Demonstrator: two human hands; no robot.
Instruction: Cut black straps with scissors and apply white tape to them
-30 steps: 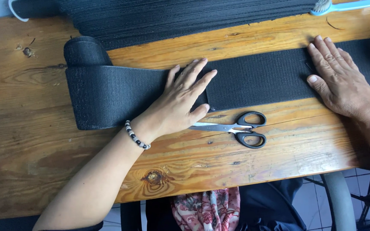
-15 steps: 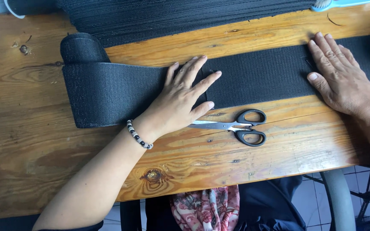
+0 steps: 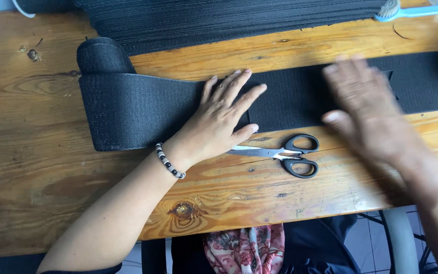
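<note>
On wooden table, wide black band, flat, left hand pressing

My work surface is a wooden table of knotty, orange-brown planks with a long crack running along the near board. Straight across it lies a wide black elastic band, flat on the wood, its left end curling back into a loose roll. My left hand rests flat on that band. A pair of black-handled scissors lies on the planks just beside the band's near edge, blades closed and pointing left under my palm. Along the far edge sits a stack of dark ribbed material, with a light blue brush beside it.
</note>
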